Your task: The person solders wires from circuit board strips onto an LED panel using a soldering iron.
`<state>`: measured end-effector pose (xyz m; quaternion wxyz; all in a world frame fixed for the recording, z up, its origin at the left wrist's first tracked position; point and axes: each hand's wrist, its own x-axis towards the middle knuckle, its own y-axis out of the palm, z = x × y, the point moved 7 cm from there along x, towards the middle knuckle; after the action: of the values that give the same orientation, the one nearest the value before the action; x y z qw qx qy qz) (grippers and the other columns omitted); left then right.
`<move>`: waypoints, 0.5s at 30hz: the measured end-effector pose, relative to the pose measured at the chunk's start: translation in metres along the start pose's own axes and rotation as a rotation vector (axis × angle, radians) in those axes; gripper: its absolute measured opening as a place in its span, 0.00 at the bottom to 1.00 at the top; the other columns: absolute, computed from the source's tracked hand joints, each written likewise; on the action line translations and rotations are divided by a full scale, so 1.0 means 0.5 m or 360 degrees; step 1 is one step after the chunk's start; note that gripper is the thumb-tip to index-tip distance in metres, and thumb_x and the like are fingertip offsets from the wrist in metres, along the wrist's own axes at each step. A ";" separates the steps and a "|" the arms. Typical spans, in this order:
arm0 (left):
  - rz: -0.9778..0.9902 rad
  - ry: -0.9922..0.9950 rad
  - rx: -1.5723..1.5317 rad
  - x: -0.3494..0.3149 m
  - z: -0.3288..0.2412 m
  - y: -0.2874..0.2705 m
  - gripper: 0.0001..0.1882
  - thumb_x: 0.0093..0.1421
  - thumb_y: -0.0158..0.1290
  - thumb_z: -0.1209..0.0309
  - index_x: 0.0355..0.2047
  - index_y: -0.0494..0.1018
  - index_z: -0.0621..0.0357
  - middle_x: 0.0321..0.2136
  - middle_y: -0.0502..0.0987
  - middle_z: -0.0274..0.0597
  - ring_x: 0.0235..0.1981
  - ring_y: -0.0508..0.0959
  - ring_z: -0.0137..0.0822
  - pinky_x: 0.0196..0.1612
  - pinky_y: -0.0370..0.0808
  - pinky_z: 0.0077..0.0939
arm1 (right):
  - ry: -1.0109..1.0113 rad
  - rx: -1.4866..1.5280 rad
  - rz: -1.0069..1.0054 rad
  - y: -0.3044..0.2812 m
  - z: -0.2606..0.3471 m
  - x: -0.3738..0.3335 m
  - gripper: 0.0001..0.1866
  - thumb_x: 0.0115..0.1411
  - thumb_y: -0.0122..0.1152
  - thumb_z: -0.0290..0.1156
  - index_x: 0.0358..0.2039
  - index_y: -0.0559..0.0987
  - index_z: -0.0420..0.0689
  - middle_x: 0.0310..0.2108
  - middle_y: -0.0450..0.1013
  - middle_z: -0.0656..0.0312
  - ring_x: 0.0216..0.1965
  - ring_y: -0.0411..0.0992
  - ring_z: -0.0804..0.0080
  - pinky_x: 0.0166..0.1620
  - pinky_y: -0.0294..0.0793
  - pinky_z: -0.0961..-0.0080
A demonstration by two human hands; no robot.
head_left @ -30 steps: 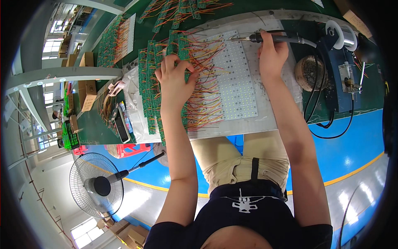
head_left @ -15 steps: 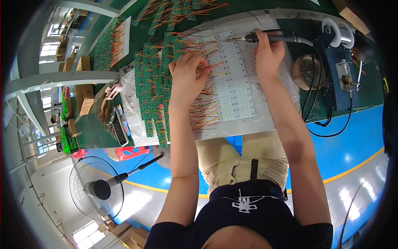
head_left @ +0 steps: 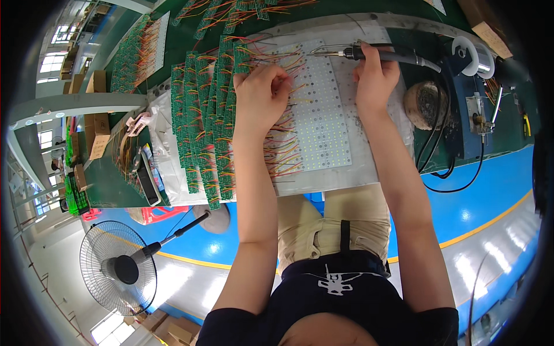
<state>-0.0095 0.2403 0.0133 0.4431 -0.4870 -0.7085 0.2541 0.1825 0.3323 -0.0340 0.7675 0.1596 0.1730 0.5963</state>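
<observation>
Left hand (head_left: 261,95) has edged farther up the light panel (head_left: 326,115); thumb and finger close together, can't tell if gripping wires (head_left: 284,158). Panel lies right of them, long axis near-to-far, left hand nearer. Right hand (head_left: 375,81) grips soldering iron (head_left: 407,56). One iron, one solder spool (head_left: 480,57); green strips (head_left: 193,127) overlap, uncountable.

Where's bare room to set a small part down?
Bare: narrow strip of grey mat between the white rectangular panel and right forearm; green tabletop beyond the mat's far edge. Crowded: wired green circuit strips beside the left hand; far right, dark-blue stand and silver spool.
</observation>
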 end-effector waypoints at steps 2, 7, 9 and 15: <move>-0.0022 -0.0020 -0.0023 0.001 0.005 -0.002 0.04 0.53 0.56 0.71 0.24 0.72 0.54 0.16 0.73 0.34 0.18 0.71 0.35 0.37 0.59 0.33 | 0.0016 -0.0011 0.0007 0.003 0.004 -0.003 0.06 0.55 0.59 0.27 0.27 0.72 0.41 0.15 0.60 0.69 0.13 0.53 0.84 0.17 0.57 0.80; -0.0097 -0.0012 -0.0018 0.007 -0.004 -0.010 0.07 0.56 0.54 0.70 0.23 0.69 0.56 0.15 0.71 0.38 0.18 0.71 0.40 0.37 0.60 0.34 | -0.0016 -0.0059 0.0021 0.004 0.009 -0.002 0.06 0.55 0.59 0.26 0.26 0.70 0.42 0.14 0.58 0.71 0.12 0.52 0.84 0.17 0.56 0.79; -0.0092 0.0002 -0.0075 0.008 -0.004 -0.012 0.09 0.57 0.53 0.70 0.23 0.66 0.56 0.15 0.71 0.39 0.18 0.71 0.43 0.37 0.60 0.35 | 0.0000 0.0011 0.0056 0.007 0.009 -0.003 0.07 0.54 0.59 0.26 0.25 0.69 0.44 0.13 0.57 0.71 0.12 0.52 0.84 0.17 0.55 0.79; 0.0008 0.0039 -0.0019 -0.001 0.004 0.002 0.06 0.56 0.53 0.73 0.27 0.66 0.56 0.17 0.75 0.38 0.19 0.73 0.41 0.38 0.60 0.37 | -0.0002 0.0035 0.0138 0.007 0.011 -0.006 0.08 0.54 0.59 0.25 0.25 0.68 0.44 0.14 0.58 0.71 0.13 0.52 0.84 0.17 0.54 0.79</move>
<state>-0.0106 0.2401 0.0116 0.4483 -0.4945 -0.7032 0.2450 0.1812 0.3300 -0.0271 0.7392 0.1757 0.1721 0.6270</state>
